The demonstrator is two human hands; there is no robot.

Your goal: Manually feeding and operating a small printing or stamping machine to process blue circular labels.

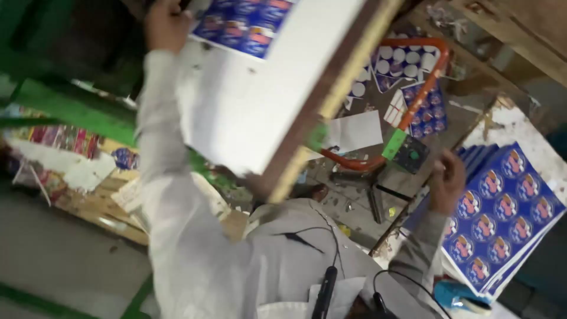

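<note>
Grey sleeves nearest camera. Left hand (pixel 167 25) raised, fingers closed on top edge of big white sheet (pixel 248 106) with blue printed stickers at its top. Wooden-edged frame (pixel 322 103) just right of those fingers, blocking view beyond. Right hand (pixel 447 180) low, fingers curled at edge of blue sticker sheet stack (pixel 502 215); grip unclear. Orange metal stand (pixel 413 94) between hands, loose sticker sheets (pixel 422 109) behind it.

Glossy printed paper sheets (pixel 502 212), wooden-edged board (pixel 319 112), seemingly painted metal frame (pixel 413 100), matt cloth sleeve (pixel 171 195).
</note>
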